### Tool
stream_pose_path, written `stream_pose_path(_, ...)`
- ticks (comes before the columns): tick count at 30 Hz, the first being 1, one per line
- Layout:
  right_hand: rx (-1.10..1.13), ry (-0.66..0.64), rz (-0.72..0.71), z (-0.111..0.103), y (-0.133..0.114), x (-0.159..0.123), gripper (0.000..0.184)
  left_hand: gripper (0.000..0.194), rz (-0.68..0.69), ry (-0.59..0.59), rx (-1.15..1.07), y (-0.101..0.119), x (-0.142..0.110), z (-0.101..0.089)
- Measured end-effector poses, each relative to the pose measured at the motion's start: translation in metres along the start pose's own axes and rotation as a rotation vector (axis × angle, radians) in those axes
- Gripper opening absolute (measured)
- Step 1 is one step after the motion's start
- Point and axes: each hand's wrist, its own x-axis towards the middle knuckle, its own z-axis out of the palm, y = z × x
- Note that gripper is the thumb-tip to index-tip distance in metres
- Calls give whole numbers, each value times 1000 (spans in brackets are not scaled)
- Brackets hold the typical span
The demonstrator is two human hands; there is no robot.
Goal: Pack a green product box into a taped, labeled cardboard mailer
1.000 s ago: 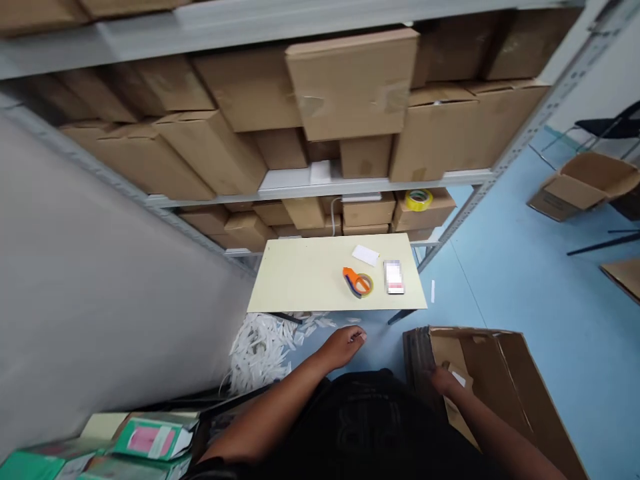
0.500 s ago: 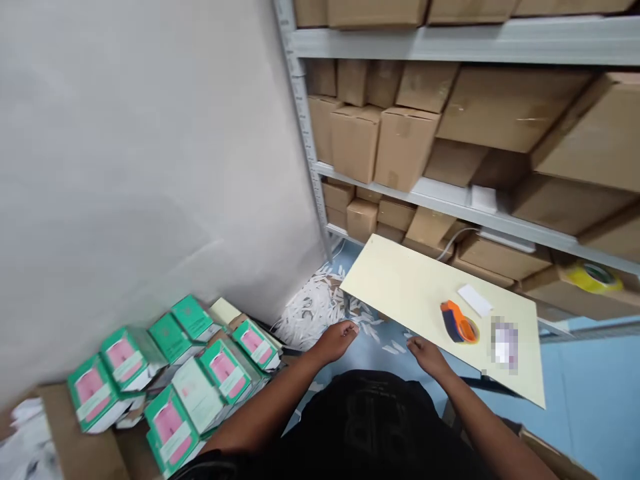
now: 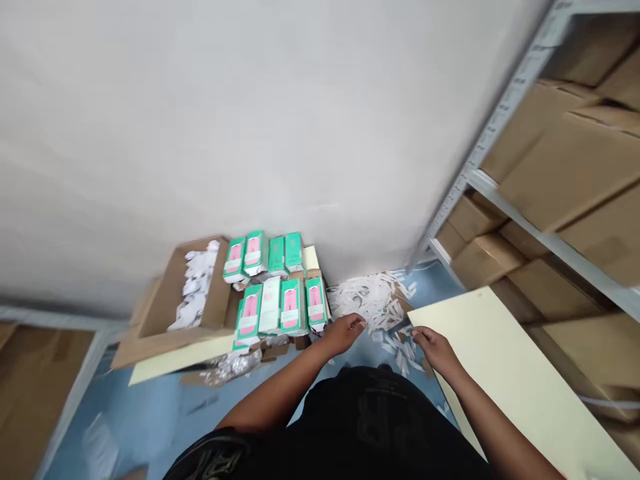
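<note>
My left hand (image 3: 346, 333) is held out in front of my body with its fingers curled in, and nothing shows in it. It is nearest to the rightmost green-and-pink carton (image 3: 315, 303). Close to the pale yellow table (image 3: 493, 347), my right hand (image 3: 436, 348) hangs over its near left corner, also curled and with nothing visible in it. Several more green-and-pink cartons (image 3: 291, 303) stand in two rows against the wall, to the left of my left hand. A brown cardboard box (image 3: 163, 303) with crumpled white pieces (image 3: 197, 287) inside is beside them.
White paper strips (image 3: 367, 300) litter the blue floor (image 3: 170, 413) ahead. A metal shelf rack (image 3: 480, 147) with brown boxes (image 3: 560, 150) rises on the right. Clear plastic wrap (image 3: 233, 367) lies below the cartons. Another frame (image 3: 75, 393) stands at the left edge.
My view has swung left, bringing the cartons and the box of white pieces toward the middle. The orange tape dispenser on the table has left view. Both hands keep about the same pose.
</note>
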Motion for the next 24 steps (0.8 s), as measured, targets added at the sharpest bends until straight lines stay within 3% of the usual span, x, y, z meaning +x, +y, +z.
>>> stream_pose_path(5,-26,-220,-96,15,-25,66,48,35,-111,261,-74,-4,-17,-20)
stream_pose_path(12,-6,-521,-174,83,-83,112,47,29,-247,593,-33,-29,-57,-70)
stream_pose_path(18,-6,-582,-211,153,-158,129,38,34,-333,771,17,-79,-77,-154)
stream_pose_path(24,79,-546,-150,242,-241,163,28,47,-351,808,155,-131,-52,-260)
